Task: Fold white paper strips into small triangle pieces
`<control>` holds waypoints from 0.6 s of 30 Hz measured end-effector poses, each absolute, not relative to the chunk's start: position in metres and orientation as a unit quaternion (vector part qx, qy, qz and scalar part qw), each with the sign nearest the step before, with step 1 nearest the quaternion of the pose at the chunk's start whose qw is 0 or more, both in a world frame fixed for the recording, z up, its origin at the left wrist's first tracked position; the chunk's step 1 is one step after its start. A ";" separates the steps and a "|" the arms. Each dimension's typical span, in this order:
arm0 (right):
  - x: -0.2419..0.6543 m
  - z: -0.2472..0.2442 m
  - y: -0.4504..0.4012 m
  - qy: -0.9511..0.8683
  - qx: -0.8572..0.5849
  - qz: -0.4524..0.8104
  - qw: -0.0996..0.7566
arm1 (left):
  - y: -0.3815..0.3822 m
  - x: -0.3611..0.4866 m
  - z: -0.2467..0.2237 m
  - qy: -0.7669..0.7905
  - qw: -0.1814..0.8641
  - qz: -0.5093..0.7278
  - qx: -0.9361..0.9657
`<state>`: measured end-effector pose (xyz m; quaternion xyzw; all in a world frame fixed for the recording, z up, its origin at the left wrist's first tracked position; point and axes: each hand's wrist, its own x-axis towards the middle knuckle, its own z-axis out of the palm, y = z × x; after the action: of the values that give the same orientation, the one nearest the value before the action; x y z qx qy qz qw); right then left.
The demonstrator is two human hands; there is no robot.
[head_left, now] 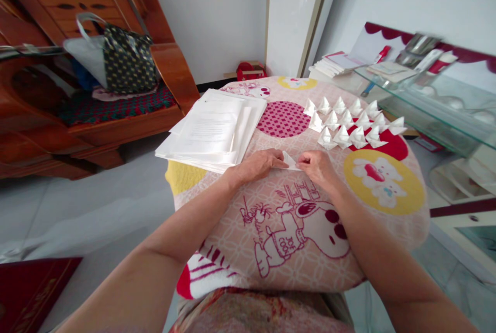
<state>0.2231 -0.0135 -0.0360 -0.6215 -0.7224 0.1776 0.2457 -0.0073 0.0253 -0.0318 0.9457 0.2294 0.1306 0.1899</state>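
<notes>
A small folded piece of white paper (289, 160) with a pointed top lies between my hands, low over the table. My left hand (264, 163) is closed on its left side, fingers pressed together. On the right edge, my right hand (316, 165) pinches the same paper between thumb and fingers. Just beyond my right hand stand several folded paper boats (342, 136) in rough rows. To the left lies a stack of printed white paper sheets (211, 129).
The round table wears a pink patterned cloth (232, 229). A glass shelf (437, 110) with papers and cups adjoins it at right. At left stands a wooden bench (127, 121) holding a dotted bag (127, 59). A red mat (34, 291) lies on the floor.
</notes>
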 end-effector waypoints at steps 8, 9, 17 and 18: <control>0.232 -0.025 -0.013 -0.691 -0.646 0.178 0.270 | 0.027 -0.006 -0.031 0.238 0.159 0.069 0.956; 0.230 -0.022 -0.013 -0.682 -0.648 0.170 0.292 | 0.027 -0.007 -0.031 0.235 0.162 0.072 0.956; 0.201 -0.019 -0.015 -0.657 -0.615 0.284 0.331 | 0.025 -0.007 -0.030 0.227 0.162 0.086 0.956; 0.199 -0.019 -0.015 -0.654 -0.625 0.291 0.313 | 0.025 -0.007 -0.029 0.224 0.166 0.090 0.956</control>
<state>0.1991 -0.0148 -0.0189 -0.6247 -0.6535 0.2909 0.3132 -0.0071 0.0250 -0.0288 0.9561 0.2243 0.0898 0.1659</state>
